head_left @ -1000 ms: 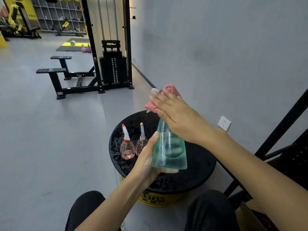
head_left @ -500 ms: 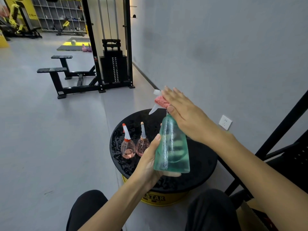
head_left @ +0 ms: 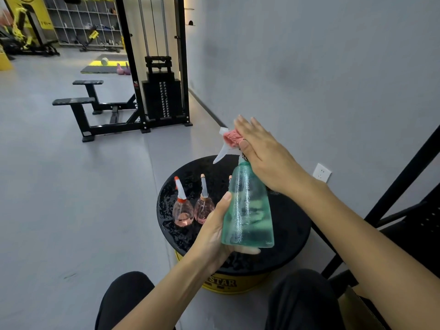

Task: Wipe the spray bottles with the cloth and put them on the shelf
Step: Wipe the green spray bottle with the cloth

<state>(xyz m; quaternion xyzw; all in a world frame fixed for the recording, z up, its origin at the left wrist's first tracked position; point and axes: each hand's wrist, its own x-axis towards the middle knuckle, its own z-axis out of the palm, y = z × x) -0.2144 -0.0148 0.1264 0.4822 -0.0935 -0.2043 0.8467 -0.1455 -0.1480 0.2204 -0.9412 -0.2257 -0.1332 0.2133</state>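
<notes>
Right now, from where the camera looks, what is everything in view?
Green spray bottle: one, translucent green, held above the stand.
Cloth: one, pink, against the bottle's white spray head.
Small spray bottles: two plainly seen, pink, upright on the stand.
Stand: one, black top, yellow base, beside the wall.
Weight machine: one, black, farther along the wall.
Wall socket: one, white, low on the wall.
Left hand: one, grips the green bottle's base.
Right hand: one, straight fingers press the cloth on the head.
</notes>
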